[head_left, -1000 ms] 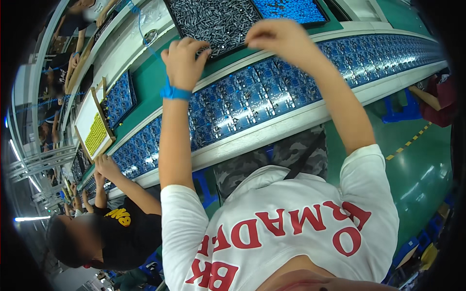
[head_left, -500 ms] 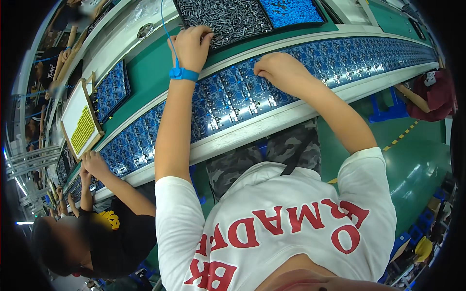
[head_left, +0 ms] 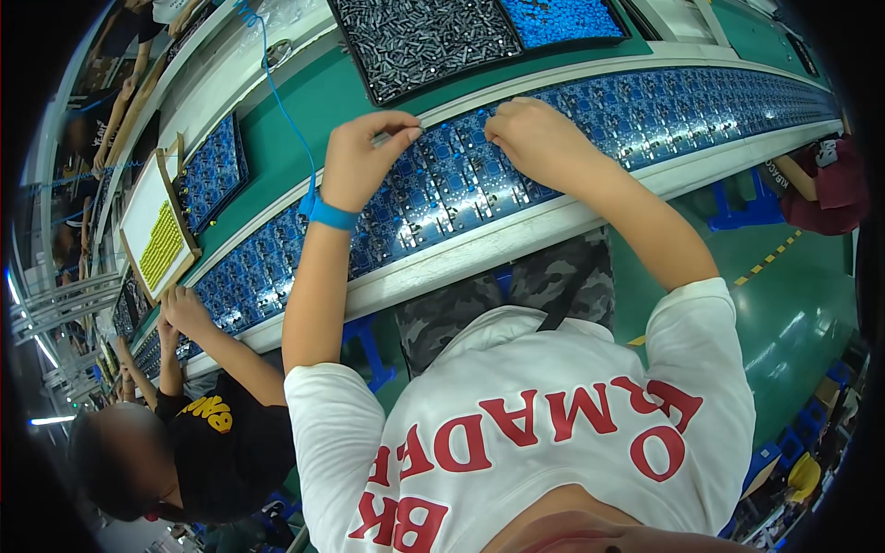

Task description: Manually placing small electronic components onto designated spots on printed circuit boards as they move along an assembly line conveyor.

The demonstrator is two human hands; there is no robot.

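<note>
My left hand [head_left: 361, 158], with a blue wrist strap [head_left: 330, 214] and a coiled blue cord, hovers over the row of blue circuit boards [head_left: 433, 198] on the long conveyor. Its thumb and forefinger are pinched together, and what they hold is too small to make out. My right hand [head_left: 535, 138] rests knuckles-up on the boards just to the right, fingers curled down onto one board. Beyond both hands lies a black tray of small dark parts [head_left: 424, 37], with a tray of small blue parts [head_left: 564, 17] beside it.
A person in a black shirt [head_left: 217, 442] sits at my left with a hand [head_left: 184, 309] on the boards. A board of yellow parts [head_left: 159, 241] leans near a stack of blue boards [head_left: 210, 170]. Another person's red sleeve [head_left: 825, 184] shows at the right. The floor is green.
My left hand has drawn back from the tray of dark parts to the boards, fingers now pinched. My right hand came down from the tray onto the boards and stays there.
</note>
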